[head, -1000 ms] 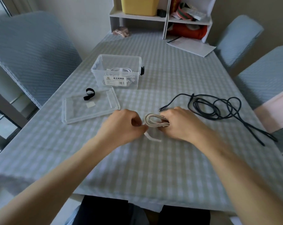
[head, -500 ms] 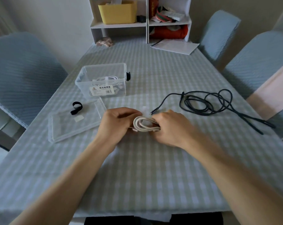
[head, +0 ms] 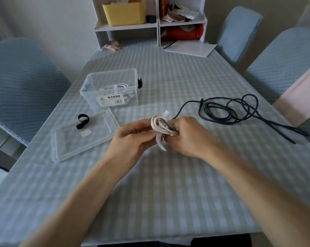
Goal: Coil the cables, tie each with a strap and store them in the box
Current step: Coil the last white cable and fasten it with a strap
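A coiled white cable [head: 159, 124] is held above the table between both hands. My right hand [head: 188, 136] grips the coil's right end. My left hand [head: 132, 138] pinches a white strap [head: 160, 141] that runs across the coil, one end sticking up behind it and the other hanging below. An uncoiled black cable [head: 229, 111] lies loose on the table to the right. The clear plastic box [head: 111, 90] stands open at the left, with a tied white cable inside. A black strap [head: 83, 121] lies on the box's lid [head: 83, 138].
The checked tablecloth [head: 150, 193] covers the table. A white shelf unit [head: 150, 20] with a yellow bin stands at the far end, with a sheet of paper [head: 189, 49] before it. Blue-covered chairs [head: 20, 82] stand on both sides.
Both hands have lifted the white coil off the table. The strap now crosses the coil, with its ends above and below. The camera view has tilted up slightly.
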`<action>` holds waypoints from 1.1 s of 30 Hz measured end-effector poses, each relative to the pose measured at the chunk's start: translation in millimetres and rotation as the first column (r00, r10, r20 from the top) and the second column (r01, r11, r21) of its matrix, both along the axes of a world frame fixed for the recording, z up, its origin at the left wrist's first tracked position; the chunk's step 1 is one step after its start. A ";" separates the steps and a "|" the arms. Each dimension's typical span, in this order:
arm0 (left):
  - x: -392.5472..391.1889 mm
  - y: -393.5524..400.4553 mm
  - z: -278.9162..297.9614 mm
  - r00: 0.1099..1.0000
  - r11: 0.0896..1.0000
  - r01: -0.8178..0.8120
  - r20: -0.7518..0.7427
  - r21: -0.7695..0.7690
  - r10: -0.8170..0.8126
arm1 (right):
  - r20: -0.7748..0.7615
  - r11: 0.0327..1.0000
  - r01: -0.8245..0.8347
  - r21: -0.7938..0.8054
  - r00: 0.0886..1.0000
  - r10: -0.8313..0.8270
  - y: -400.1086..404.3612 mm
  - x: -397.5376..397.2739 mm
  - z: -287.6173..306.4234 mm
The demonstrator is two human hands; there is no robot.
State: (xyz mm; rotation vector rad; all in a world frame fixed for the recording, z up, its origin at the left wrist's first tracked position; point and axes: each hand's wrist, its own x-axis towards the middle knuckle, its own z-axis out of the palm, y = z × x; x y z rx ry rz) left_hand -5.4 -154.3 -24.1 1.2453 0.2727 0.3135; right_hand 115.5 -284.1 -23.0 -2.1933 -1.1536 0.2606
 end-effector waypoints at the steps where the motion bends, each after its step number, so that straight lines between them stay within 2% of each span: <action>1: -0.8 2.3 -0.7 0.999 0.999 0.048 0.021 -0.017 -0.048 | -0.023 1.000 -0.002 0.018 1.000 0.002 0.3 1.0 -1.7; 4: -2.8 6.3 -1.7 0.988 0.989 0.145 0.061 -0.005 -0.144 | -0.097 0.996 -0.028 0.080 0.995 0.035 0.1 1.6 -3.1; 9: -1.3 0.5 -3.6 0.998 0.980 0.041 0.041 0.194 -0.050 | -0.154 0.995 -0.064 0.077 0.985 0.075 -2.4 -0.3 1.2; 15: -1.3 -6.1 -2.7 0.999 0.902 -0.015 0.032 0.432 0.001 | -0.181 0.992 -0.078 0.102 0.979 0.096 -5.8 -7.2 4.3; 23: -0.7 -7.2 3.8 0.997 0.905 0.003 0.073 0.425 -0.037 | -0.068 0.997 -0.077 0.019 0.995 0.078 -5.8 -7.1 6.2; 29: -2.9 -5.5 2.5 1.000 0.766 -0.028 0.016 0.642 0.023 | 0.026 0.982 -0.125 -0.142 0.991 0.130 -8.2 -9.6 3.9; 33: -2.2 -7.5 4.3 0.998 0.739 -0.038 -0.006 0.673 0.057 | 0.051 0.981 -0.114 -0.155 0.991 0.123 -8.9 -10.3 5.1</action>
